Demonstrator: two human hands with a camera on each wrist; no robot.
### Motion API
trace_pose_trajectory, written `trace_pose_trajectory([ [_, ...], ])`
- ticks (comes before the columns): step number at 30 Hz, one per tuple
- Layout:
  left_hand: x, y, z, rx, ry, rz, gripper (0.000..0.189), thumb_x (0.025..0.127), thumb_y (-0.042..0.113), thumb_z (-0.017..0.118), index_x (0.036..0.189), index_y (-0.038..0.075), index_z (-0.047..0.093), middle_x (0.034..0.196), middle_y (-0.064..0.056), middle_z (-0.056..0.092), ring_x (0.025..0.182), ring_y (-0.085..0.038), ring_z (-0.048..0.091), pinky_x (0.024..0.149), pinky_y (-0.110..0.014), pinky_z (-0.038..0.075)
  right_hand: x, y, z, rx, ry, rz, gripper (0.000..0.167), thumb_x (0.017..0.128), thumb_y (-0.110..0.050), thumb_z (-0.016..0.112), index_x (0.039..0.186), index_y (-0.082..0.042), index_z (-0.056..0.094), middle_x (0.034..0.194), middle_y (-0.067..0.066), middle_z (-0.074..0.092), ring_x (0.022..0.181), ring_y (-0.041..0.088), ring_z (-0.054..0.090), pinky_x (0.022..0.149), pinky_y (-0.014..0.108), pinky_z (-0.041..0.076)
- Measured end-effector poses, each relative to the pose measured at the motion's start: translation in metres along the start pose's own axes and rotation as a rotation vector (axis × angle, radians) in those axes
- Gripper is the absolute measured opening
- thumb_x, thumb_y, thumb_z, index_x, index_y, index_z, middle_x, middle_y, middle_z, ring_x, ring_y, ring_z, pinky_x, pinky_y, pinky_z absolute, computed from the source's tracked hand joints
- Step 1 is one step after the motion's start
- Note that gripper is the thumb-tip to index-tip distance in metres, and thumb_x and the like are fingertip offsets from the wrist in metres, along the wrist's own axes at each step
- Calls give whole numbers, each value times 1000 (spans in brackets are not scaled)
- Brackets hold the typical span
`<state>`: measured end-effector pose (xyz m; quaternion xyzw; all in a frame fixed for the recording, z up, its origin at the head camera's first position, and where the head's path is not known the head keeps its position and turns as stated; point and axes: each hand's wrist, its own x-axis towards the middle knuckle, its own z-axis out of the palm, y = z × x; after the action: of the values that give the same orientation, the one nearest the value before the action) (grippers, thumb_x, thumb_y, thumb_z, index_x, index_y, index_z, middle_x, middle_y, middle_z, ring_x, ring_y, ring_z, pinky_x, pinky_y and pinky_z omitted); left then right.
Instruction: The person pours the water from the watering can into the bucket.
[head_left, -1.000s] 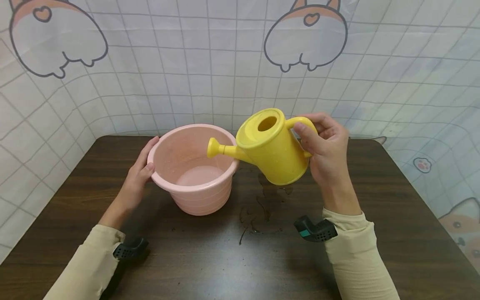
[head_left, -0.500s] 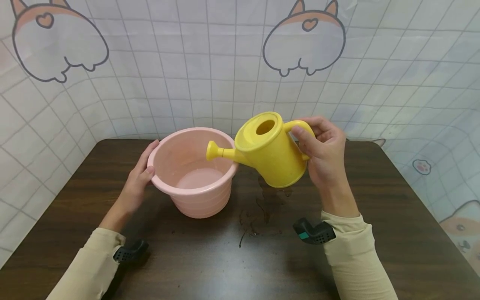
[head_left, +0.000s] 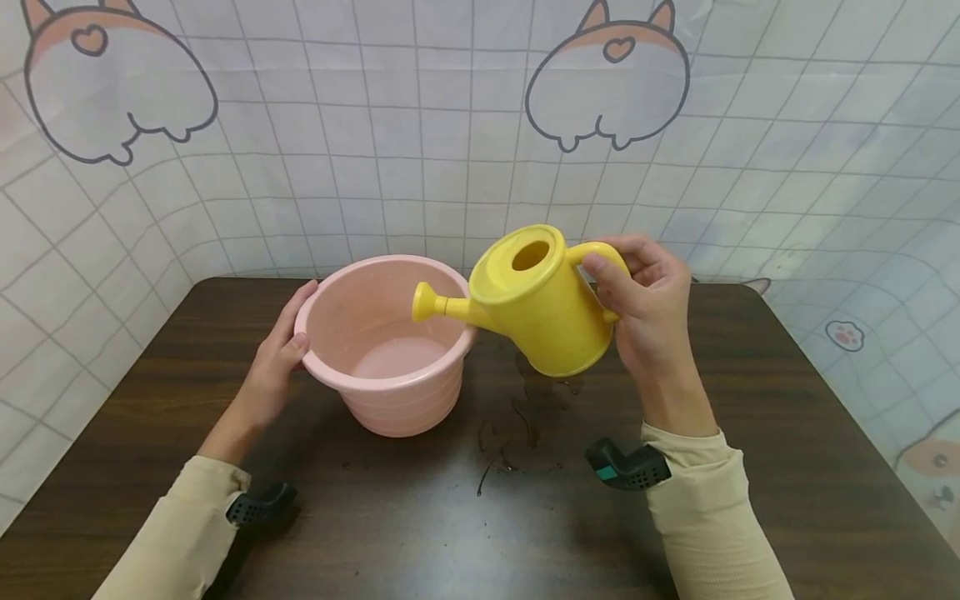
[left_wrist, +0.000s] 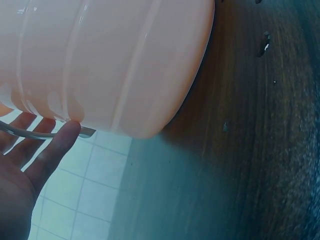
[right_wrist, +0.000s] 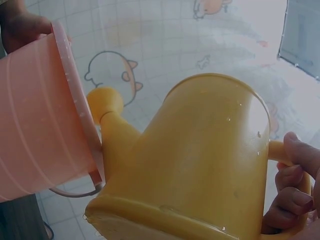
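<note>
Right hand (head_left: 651, 292) pinches the looped handle (head_left: 581, 251) of a tilted, smooth yellow watering can (head_left: 562, 325); I see its flared rose (head_left: 423, 302) just above the pink basin (head_left: 405, 408). Left hand (head_left: 279, 350) holds that ribbed, round basin by its rolled rim. Wood-grain table (head_left: 360, 533), wet streaks.

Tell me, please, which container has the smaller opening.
The yellow can, in the right hand: its top has a small hole; the pink tub is wide open.
</note>
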<state>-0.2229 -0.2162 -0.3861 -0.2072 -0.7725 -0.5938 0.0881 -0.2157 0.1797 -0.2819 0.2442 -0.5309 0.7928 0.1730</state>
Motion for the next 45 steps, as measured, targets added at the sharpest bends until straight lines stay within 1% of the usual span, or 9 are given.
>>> trace_pose_trajectory([
  [6,-1,0,-1,-15,-19,10,57,100,32,34,155,25,21,157,-4,28,127,-8,41,90,-15,42,-1,-1,2,-14,-4,-10,9,85,4,66,91,-1,71,78,3,70,52,14,33,52,27,21],
  [12,-2,1,-1,-8,-7,3,56,100,33,35,154,28,23,157,-5,29,126,-8,42,89,-15,42,-3,-1,3,-7,-2,-8,9,85,4,66,91,0,71,77,3,69,52,14,33,52,27,21],
  [19,-2,2,0,0,17,-23,55,100,37,36,153,33,25,156,0,30,127,-8,41,89,-15,43,-4,-2,3,-6,3,-5,10,85,6,65,92,1,71,76,3,69,50,14,32,51,27,21],
  [25,-2,2,0,-3,17,-28,56,100,38,36,154,31,24,157,0,30,128,-9,40,90,-15,42,-4,-2,3,-2,2,-5,11,86,6,64,91,0,71,76,2,69,51,14,32,51,26,21],
  [27,-2,2,0,-9,18,-29,57,99,38,37,154,30,24,156,0,30,128,-9,40,91,-16,41,-4,-2,3,-21,8,-11,10,86,5,65,91,-1,71,76,2,69,51,13,33,51,25,22],
  [29,-1,2,0,-9,20,-30,57,99,39,37,154,30,24,156,1,30,128,-9,40,90,-16,41,-4,-2,3,-9,3,-13,9,85,5,66,91,0,71,77,3,69,51,13,33,51,26,22],
  [32,-1,2,0,-12,20,-33,57,99,39,37,154,31,24,156,1,30,127,-10,40,88,-17,43,-3,-1,3,-36,5,-24,9,86,3,66,90,-2,71,77,1,70,50,13,33,51,25,22],
  [38,-2,1,0,0,12,-32,55,100,37,35,153,33,23,157,0,29,126,-10,41,87,-17,44,-3,-1,2,-15,2,-14,9,86,4,66,90,-1,71,77,2,70,50,13,33,50,25,22],
  [45,-2,2,0,17,13,-37,55,100,36,34,154,32,23,156,1,30,125,-10,42,86,-18,44,-4,-2,3,-6,16,9,8,85,4,67,91,1,70,78,3,70,52,14,33,51,26,22],
])
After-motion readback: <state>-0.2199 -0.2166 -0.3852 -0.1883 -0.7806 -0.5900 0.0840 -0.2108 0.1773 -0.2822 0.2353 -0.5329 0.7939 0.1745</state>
